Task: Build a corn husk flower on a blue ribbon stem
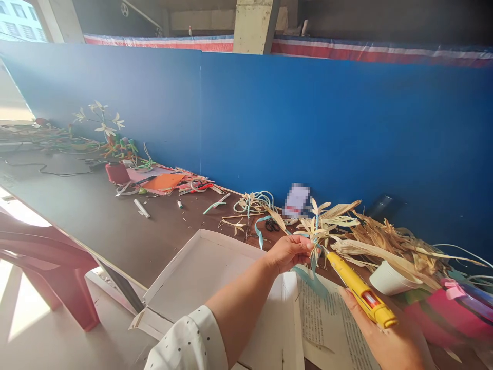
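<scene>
My left hand (pixel 287 253) pinches the stem of a flower made of pale dried husk petals (pixel 318 226). A light blue ribbon (pixel 313 282) hangs below my fingers, over a printed sheet (pixel 323 321). My right hand (pixel 389 334) is closed around a yellow glue gun (pixel 356 282). Its nozzle points up and left, at or very near the lower petals; whether it touches them I cannot tell. Behind the flower lie dried corn husks (pixel 400 246). Black scissors (pixel 272 225) rest just beyond my left hand.
An opened white cardboard box (pixel 227 262) lies before me. A white paper cup (pixel 393 280) tilts beside the husks, near a pink bag (pixel 442 313). A blue partition (pixel 327 128) closes the table's back. Craft scraps and a finished-looking flower (pixel 106 128) are leftward; a red chair (pixel 65 277) stands left.
</scene>
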Demonstrator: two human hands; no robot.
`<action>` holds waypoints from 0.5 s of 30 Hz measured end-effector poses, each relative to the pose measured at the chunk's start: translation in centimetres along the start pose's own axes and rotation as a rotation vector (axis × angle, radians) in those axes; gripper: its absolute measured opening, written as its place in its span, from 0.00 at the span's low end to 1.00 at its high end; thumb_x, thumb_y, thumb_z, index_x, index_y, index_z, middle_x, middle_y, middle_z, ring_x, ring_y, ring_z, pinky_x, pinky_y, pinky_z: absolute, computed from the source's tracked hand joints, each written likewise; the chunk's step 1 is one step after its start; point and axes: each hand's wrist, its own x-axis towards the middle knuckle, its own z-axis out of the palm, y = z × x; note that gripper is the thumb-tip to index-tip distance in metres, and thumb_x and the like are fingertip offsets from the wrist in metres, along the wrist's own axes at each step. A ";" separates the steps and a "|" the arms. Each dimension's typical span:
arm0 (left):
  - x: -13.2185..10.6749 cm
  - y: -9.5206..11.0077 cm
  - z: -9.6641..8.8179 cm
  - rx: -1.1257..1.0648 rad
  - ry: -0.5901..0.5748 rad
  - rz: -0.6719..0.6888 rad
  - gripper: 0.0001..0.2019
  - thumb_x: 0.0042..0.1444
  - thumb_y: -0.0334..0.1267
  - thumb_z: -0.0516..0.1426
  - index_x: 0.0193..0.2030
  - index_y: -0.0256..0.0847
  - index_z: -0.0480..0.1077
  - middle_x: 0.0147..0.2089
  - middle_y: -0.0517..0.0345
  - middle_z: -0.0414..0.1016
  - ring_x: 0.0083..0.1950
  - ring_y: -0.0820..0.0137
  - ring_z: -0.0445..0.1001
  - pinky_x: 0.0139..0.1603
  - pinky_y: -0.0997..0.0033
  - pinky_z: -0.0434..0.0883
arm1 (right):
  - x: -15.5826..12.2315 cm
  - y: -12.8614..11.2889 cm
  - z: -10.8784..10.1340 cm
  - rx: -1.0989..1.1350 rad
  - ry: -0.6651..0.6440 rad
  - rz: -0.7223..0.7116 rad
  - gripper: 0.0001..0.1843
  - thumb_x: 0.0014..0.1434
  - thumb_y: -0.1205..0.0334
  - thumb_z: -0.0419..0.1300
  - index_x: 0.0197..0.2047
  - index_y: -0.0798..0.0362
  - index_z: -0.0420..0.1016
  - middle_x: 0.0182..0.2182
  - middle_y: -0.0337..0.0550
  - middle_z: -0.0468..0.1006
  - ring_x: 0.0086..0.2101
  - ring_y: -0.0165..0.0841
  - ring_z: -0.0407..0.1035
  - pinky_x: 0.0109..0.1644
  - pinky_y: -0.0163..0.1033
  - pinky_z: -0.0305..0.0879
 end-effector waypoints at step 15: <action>-0.1 0.2 -0.1 -0.103 0.006 0.000 0.19 0.38 0.36 0.69 0.38 0.34 0.71 0.32 0.54 0.75 0.29 0.74 0.73 0.34 0.73 0.68 | -1.8 0.4 0.8 -0.032 -0.037 -0.041 0.20 0.60 0.73 0.48 0.35 0.50 0.80 0.23 0.42 0.73 0.22 0.30 0.63 0.28 0.36 0.59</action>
